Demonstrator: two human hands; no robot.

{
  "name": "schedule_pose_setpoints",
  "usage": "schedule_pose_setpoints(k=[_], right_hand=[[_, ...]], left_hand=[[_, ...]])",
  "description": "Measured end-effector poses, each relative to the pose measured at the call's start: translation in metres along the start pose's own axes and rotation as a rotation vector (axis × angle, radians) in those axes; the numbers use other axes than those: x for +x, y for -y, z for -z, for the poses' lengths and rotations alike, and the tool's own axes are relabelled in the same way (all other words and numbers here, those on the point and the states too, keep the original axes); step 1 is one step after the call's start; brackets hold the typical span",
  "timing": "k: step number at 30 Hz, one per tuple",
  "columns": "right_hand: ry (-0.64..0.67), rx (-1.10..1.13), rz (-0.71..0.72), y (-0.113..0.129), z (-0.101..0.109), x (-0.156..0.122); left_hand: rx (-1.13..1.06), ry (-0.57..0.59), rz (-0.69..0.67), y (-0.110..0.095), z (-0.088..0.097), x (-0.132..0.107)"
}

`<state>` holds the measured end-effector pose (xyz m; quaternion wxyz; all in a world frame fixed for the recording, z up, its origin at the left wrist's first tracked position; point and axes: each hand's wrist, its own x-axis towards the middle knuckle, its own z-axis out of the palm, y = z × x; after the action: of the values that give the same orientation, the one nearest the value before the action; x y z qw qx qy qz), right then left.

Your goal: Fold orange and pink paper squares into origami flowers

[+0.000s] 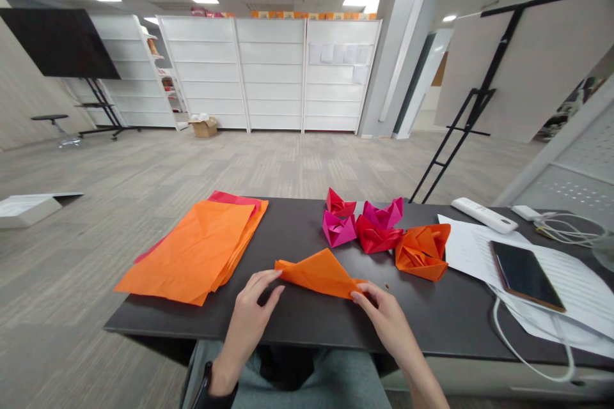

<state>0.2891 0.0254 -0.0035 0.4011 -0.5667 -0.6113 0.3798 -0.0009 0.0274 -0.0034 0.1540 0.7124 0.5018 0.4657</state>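
A folded piece of orange paper (320, 273), with a raised point in the middle, is at the front of the dark table. At its left tip is my left hand (253, 307), index finger against the paper and thumb held apart below. My right hand (378, 313) pinches the right corner between thumb and fingers. Behind it stand several folded paper shapes: a small red one (339, 203), two magenta ones (338, 229) (385, 213), a larger red one (377, 236) and orange ones (423, 252) bunched at the right.
A stack of orange sheets (192, 249) with a red one beneath lies on the left of the table (288, 326). To the right are printed papers (465, 246), a phone (526, 275), a white power strip (484, 215) and a white cable (508, 348) looping over the front edge.
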Motion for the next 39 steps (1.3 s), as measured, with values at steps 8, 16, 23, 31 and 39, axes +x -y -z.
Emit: schedule_pose_setpoints(k=[8, 16, 23, 31, 39], right_hand=[[-0.023, -0.033, 0.013, -0.004, -0.001, 0.000], [-0.059, -0.115, 0.080, -0.020, -0.006, 0.001], [-0.075, -0.179, 0.122, -0.019, -0.007, 0.003], [-0.135, -0.196, 0.165, -0.015, -0.009, 0.002], [-0.107, -0.192, 0.211, -0.018, -0.006, 0.003]], left_hand=[[-0.009, 0.053, 0.073, 0.005, -0.005, 0.000], [-0.021, 0.008, 0.105, 0.025, -0.016, -0.007], [0.022, 0.109, 0.184, 0.046, -0.021, -0.008], [0.016, 0.125, 0.274, 0.034, -0.017, -0.005], [0.078, 0.127, 0.148, 0.026, -0.012, 0.000]])
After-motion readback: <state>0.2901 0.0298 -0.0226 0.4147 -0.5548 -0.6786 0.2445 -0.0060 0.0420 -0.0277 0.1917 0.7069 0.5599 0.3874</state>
